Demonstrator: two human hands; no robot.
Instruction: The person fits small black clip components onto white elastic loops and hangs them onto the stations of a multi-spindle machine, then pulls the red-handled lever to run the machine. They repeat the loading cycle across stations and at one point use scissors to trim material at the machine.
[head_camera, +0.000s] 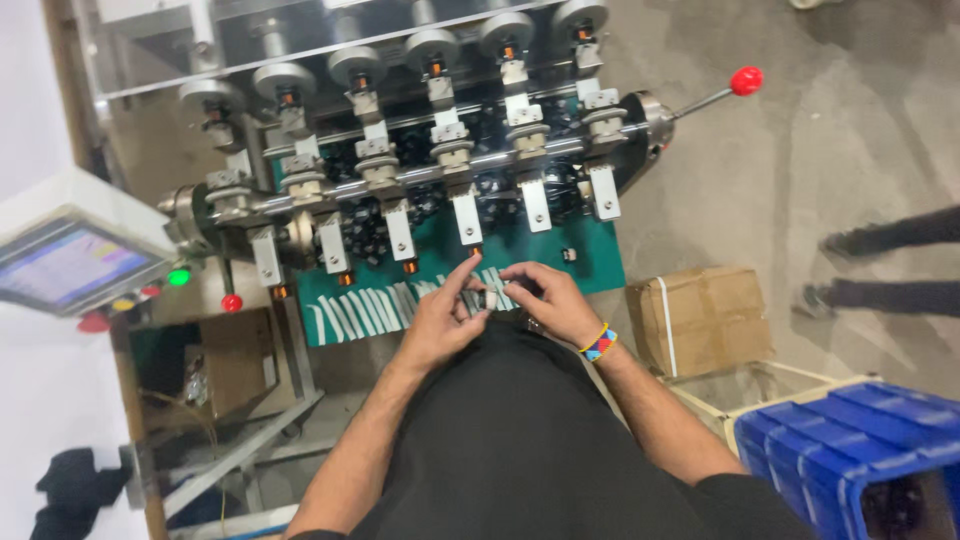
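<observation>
My left hand (440, 318) and my right hand (548, 298) meet in front of my body, over the near edge of a green mat (585, 262). Between their fingertips they pinch a small white and dark part (489, 299). My left forefinger points up toward the machine. A beaded band (598, 343) circles my right wrist. Behind the hands stands a winding machine (430, 150) with a row of several spindles, each ending in a white arm with a copper-coloured tip.
White strips (360, 310) lie in a row on the mat. A red-knobbed lever (745, 80) sticks out at the machine's right. A control screen (65, 265) with coloured buttons is at left, a cardboard box (700, 320) and blue bins (860, 450) at right. Another person's legs (890, 265) stand far right.
</observation>
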